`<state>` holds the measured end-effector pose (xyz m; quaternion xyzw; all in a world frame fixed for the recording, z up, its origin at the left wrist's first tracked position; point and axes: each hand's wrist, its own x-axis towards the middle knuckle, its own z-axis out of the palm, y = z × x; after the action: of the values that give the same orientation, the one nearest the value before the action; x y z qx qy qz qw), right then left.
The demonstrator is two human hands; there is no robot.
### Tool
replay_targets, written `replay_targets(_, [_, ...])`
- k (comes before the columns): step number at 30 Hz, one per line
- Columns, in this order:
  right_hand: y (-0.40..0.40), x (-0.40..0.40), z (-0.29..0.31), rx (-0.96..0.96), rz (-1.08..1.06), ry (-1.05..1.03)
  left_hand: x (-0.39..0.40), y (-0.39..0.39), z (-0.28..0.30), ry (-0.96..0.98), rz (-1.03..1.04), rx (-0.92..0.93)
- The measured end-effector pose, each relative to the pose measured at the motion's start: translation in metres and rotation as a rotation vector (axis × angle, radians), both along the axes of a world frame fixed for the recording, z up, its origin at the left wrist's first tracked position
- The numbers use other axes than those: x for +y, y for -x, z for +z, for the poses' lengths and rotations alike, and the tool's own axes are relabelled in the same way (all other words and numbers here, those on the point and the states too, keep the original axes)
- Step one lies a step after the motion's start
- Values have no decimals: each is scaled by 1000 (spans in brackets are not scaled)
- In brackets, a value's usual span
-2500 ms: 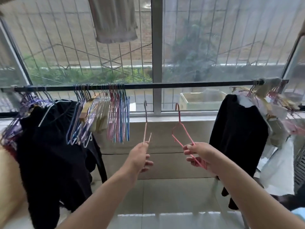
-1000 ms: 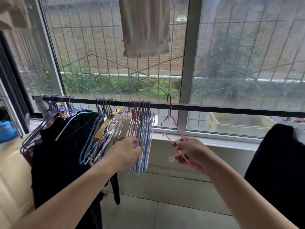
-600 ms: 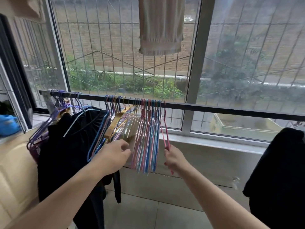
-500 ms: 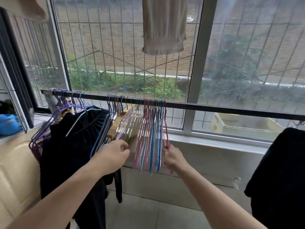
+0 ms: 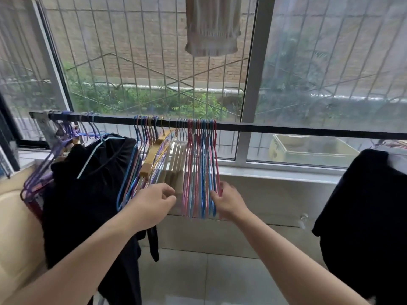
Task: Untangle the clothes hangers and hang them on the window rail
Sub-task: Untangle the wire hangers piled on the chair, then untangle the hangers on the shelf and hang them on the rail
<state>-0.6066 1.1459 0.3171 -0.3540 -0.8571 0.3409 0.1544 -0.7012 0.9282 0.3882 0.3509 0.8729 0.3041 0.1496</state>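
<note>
A: Right hand pinches the pink hanger, already hooked on the window rail. Left hand hangs loosely curled, holding nothing.

B: So the hanging step's basically done. Next I'd let go and fetch another.

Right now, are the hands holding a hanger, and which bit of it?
The right hand grips the pink hanger by its lower end, hook already over the rail. The left hand holds nothing.

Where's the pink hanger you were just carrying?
Head view, centre: pink hanger hooked on the rail, rightmost of the pink-and-blue bunch, right hand gripping it.
</note>
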Motion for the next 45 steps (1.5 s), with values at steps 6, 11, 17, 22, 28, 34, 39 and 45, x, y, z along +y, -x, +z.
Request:
replay_targets(6, [-35,-5,-3,85,-119,41,29,-16,-16,-95,-164,-61])
replay_targets(11, [-111,7,-32,76,-324,115,67,-70,-38,-128,-333,-134])
replay_targets(17, [-251,-6,-72,63,-587,265,106,-178,-89,39,-590,-245])
replay_targets(22, [-391,-51,-102,58,-775,367,113,-296,-135,189,-775,-332])
replay_targets(28, [-601,-141,-176,-14,-953,537,68,-487,-184,310,-864,-577])
replay_targets(34, [-755,-244,-223,-54,-1189,758,9,-613,-234,500,-903,-727])
replay_targets(39, [-840,-285,-243,-22,-1366,816,13,-672,-248,552,-864,-734])
replay_targets(45, [-874,-265,-264,22,-1409,845,40,-714,-271,603,-806,-737])
